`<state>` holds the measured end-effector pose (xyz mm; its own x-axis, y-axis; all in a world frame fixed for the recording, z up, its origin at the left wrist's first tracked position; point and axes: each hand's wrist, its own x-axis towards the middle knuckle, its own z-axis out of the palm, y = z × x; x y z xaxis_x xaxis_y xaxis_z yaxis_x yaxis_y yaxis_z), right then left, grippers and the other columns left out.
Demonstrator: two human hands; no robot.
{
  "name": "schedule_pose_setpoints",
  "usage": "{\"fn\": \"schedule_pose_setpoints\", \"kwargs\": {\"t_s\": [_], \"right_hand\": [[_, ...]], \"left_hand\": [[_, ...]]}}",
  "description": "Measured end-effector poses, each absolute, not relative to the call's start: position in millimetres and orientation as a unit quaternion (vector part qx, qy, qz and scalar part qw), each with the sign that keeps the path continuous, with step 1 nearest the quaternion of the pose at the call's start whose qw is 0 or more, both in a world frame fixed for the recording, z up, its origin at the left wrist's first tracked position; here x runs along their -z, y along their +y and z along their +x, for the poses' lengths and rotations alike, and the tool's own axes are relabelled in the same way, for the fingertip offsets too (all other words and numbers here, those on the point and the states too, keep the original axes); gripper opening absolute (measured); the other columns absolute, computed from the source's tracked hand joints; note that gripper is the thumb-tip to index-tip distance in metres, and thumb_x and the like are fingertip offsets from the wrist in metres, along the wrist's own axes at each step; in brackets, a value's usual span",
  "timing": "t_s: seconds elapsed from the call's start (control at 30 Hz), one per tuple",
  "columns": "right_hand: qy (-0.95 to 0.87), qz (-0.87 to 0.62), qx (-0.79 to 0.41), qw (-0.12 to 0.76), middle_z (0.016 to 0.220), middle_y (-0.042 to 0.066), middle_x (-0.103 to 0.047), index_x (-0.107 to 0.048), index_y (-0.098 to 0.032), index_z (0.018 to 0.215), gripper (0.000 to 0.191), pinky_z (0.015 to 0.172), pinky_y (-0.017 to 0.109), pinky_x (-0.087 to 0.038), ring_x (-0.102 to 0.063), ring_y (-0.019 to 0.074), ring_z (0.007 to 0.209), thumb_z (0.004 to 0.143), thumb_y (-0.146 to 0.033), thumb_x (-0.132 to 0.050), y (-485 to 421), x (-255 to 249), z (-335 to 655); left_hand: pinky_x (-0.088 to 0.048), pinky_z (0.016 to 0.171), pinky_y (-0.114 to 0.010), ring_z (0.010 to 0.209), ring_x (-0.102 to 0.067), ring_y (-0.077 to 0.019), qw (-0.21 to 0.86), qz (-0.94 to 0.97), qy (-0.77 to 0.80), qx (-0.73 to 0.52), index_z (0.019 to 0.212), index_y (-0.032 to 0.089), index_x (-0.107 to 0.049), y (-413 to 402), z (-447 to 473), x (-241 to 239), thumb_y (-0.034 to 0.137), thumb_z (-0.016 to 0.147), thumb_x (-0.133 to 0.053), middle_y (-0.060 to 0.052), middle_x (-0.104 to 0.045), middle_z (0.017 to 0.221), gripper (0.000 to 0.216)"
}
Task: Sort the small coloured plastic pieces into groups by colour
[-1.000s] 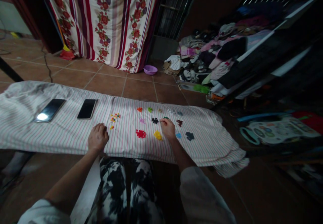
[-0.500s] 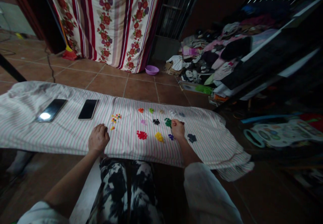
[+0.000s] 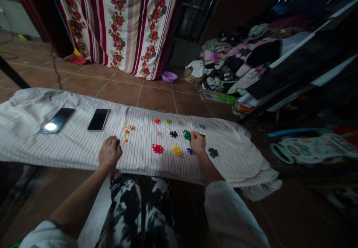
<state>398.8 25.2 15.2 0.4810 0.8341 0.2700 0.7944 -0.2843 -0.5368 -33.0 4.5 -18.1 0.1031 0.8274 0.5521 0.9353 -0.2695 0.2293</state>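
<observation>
My right hand [image 3: 198, 142] is pinched at the right edge of a pile of dark green beads [image 3: 187, 135]. Whatever lies between its fingertips is too small to make out. A dark pile [image 3: 203, 136] shows partly behind that hand, and a purple pile [image 3: 190, 151] lies just to its left. My left hand [image 3: 110, 151] rests on the striped cloth [image 3: 140, 162] with its fingers curled in, and no object shows in it. Beside it lies a scattered group of mixed-colour beads [image 3: 129, 130], yellow, orange, red and green.
More sorted piles lie around: red [image 3: 158, 149], yellow [image 3: 177, 151], black [image 3: 173, 134], pink [image 3: 159, 134], orange [image 3: 157, 121], light green [image 3: 168, 122], white [image 3: 192, 124] and dark grey-blue [image 3: 213, 152]. Two phones [image 3: 98, 120] are at the left. A purple basin [image 3: 169, 77] stands on the floor.
The view has shifted very slightly. My right hand stays at the green pile, and my left hand has hardly moved.
</observation>
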Motion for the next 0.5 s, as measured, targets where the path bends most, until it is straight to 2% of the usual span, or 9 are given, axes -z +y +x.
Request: {"fn": "schedule_pose_setpoints", "kwargs": {"t_s": [0.27, 0.5], "right_hand": [[-0.609, -0.694, -0.074, 0.376, 0.091, 0.007, -0.071, -0.070, -0.019, 0.093, 0.030, 0.078, 0.031, -0.048, -0.063, 0.0198, 0.082, 0.082, -0.031, -0.045, 33.7, -24.2, 335.7], [-0.740, -0.552, -0.135, 0.359, 0.095, 0.006, -0.067, -0.070, -0.021, 0.094, 0.028, 0.085, 0.030, -0.048, -0.062, 0.0173, 0.090, 0.083, -0.016, -0.044, 50.1, -20.6, 240.0]], "left_hand": [[-0.045, 0.098, -0.039, 0.108, -0.054, -0.0263, 0.082, -0.727, -0.614, 0.296, 0.090, 0.016, -0.058, 4.0, -30.1, 15.7, 0.013, 0.077, -0.045, -0.015, -0.063, 0.109, 0.019], [-0.044, 0.100, -0.041, 0.110, -0.053, -0.0262, 0.058, -0.721, -0.620, 0.304, 0.091, 0.016, -0.059, 3.6, -28.0, 14.4, 0.012, 0.077, -0.044, -0.015, -0.063, 0.109, 0.021]]}}
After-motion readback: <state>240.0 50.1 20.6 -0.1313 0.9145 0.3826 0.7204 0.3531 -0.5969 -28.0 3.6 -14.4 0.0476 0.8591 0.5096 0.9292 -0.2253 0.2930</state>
